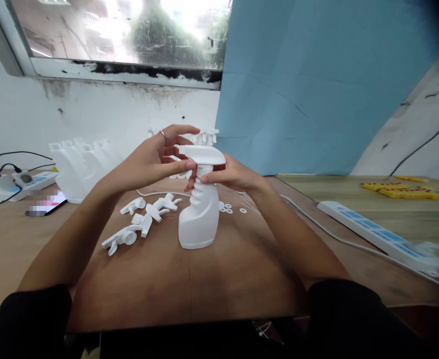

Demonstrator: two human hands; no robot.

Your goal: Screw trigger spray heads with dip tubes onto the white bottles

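A white spray bottle (200, 214) stands upright on the brown table, its trigger spray head (204, 155) sitting on the neck with the nozzle pointing left. My right hand (229, 173) is closed around the neck, just under the head, thumb on the near side. Around the nozzle end is my left hand (159, 154), fingers stretched and apart, the index above the head and the thumb by the trigger. Whether the left fingers press on the head is hard to tell. Several loose spray heads (124, 237) lie left of the bottle.
Several translucent bottles (73, 172) stand at the back left, near a phone (49, 203) and a power strip (36, 182). Small white rings (243, 211) lie right of the bottle. Another power strip (376, 232), a cable and yellow pieces (410, 192) are at the right.
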